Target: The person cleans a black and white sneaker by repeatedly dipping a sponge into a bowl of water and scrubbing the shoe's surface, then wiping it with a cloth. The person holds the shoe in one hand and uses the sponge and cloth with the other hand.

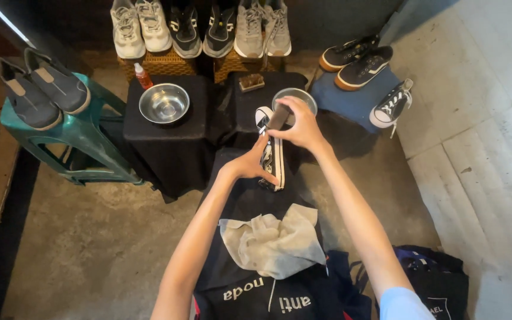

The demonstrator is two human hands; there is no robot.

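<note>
a grey cloth (274, 242) lies on my lap, beyond it my left hand (250, 163) grips the black-and-white sneaker (272, 155), my right hand (301, 126) clasps a dark brush (278, 117) on it, steel bowl (163, 102) behind.

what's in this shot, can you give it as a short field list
left hand: steadies a black and white sneaker on the lap
right hand: grips a dark brush over the shoe's front end
lap: grey cloth on a black apron
ahead: two metal bowls on black-draped stands, small orange bottle, a block-shaped brush
around: pairs of shoes in a back row, grey pair on a green stool
</note>
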